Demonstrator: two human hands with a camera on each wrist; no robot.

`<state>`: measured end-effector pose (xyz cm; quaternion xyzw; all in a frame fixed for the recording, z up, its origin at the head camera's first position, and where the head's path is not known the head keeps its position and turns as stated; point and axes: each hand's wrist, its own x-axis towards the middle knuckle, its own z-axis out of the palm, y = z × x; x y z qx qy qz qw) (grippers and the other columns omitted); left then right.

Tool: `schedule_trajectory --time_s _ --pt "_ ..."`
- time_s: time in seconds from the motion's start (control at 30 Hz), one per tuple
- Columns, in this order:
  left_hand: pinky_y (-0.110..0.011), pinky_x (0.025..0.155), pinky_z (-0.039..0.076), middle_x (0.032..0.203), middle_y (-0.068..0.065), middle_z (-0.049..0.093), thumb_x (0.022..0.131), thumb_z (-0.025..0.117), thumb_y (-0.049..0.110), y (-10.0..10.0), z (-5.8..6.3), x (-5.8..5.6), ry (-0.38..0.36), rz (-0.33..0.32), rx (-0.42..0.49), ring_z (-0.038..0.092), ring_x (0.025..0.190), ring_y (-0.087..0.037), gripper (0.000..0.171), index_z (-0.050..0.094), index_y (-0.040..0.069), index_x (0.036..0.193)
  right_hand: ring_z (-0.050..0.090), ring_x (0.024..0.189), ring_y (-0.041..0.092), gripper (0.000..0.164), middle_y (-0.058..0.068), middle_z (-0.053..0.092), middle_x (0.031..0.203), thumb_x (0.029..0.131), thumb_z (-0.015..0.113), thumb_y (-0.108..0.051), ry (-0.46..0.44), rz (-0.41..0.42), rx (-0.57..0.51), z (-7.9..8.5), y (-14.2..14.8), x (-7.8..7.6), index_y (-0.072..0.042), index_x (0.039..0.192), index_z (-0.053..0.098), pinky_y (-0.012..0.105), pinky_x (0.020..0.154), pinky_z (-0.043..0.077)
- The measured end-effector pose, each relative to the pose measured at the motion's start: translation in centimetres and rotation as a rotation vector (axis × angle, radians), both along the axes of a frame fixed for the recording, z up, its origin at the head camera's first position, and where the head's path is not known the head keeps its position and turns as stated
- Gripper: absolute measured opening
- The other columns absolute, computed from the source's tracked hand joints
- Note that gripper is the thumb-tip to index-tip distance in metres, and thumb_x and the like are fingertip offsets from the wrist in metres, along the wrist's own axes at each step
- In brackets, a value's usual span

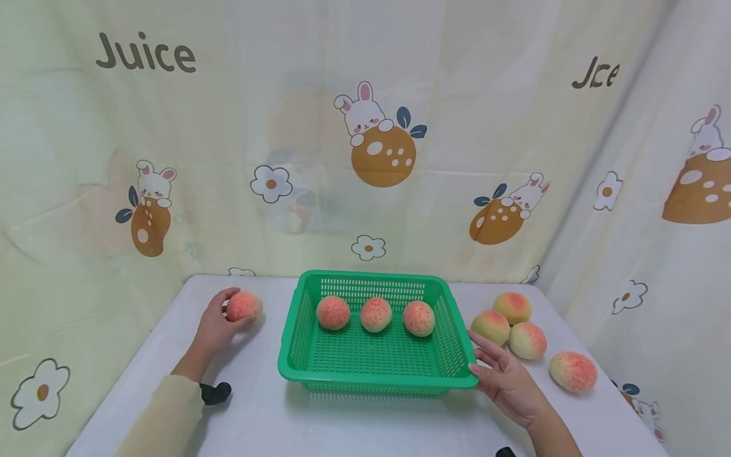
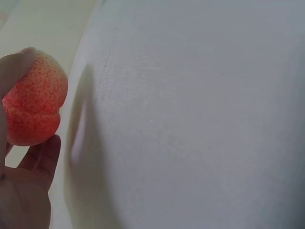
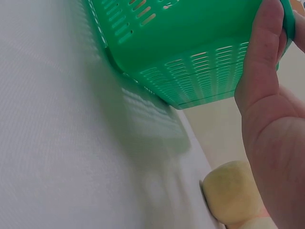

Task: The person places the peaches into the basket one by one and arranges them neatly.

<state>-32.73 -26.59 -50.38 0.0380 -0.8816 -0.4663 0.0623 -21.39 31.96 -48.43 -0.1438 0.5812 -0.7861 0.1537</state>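
At the table's left side my left hand (image 1: 219, 324) holds a red-and-cream peach (image 1: 242, 306) between thumb and fingers. The left wrist view has the thumb across one side of this peach (image 2: 38, 102) and fingertips below it; whether it touches the table I cannot tell. A green plastic basket (image 1: 379, 381) stands mid-table, with three peaches in a row inside: left (image 1: 334, 313), middle (image 1: 375, 315) and right (image 1: 419, 318). My right hand (image 1: 508, 384) grips the basket's right rim near the front corner. In the right wrist view the thumb lies on the basket's rim (image 3: 288, 21).
Right of the basket, several yellow-pink peaches (image 1: 490, 327) sit in a cluster. A single peach (image 1: 573, 372) lies farther right, near the table edge. Patterned curtains (image 1: 320, 241) hang behind and beside the white table (image 1: 251, 412).
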Motion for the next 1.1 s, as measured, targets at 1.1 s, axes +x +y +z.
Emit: schedule_trajectory --time_s 1.1 --pt "-0.035 0.091 0.054 0.146 -0.014 0.049 0.084 0.085 0.022 2.3 1.3 4.2 0.166 -0.127 -0.074 0.054 0.122 -0.033 0.081 0.042 0.014 0.152 0.068 0.111 0.011 0.067 -0.002 0.063 0.123 0.104 0.045 0.008 0.004 0.014 -0.013 -0.2 0.0 0.0 -0.012 0.163 0.022 0.03 0.093 0.06"
